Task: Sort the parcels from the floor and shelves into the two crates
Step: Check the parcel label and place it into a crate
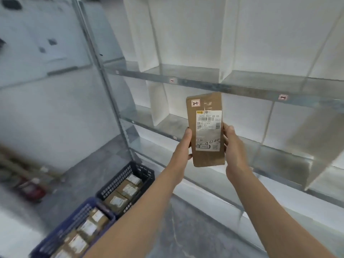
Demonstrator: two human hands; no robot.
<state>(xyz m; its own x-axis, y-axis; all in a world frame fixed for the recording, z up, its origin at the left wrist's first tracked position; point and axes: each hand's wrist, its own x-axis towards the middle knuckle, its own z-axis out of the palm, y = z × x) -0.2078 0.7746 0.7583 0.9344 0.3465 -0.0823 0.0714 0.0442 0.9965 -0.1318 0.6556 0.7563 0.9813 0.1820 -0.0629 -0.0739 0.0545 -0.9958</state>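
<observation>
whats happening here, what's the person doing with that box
A person holds a brown parcel upright in front of the metal shelves, label facing the camera. The left hand grips its left edge and the right hand its right edge. On the floor at lower left, the nearer crate and the farther crate each already hold several labelled parcels.

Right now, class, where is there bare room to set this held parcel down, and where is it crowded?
Free: the shelf bays between the white dividers, and the grey floor between the dark crate and the bottom shelf. Crowded: the dark crate and the blue crate, both packed with parcels.
</observation>
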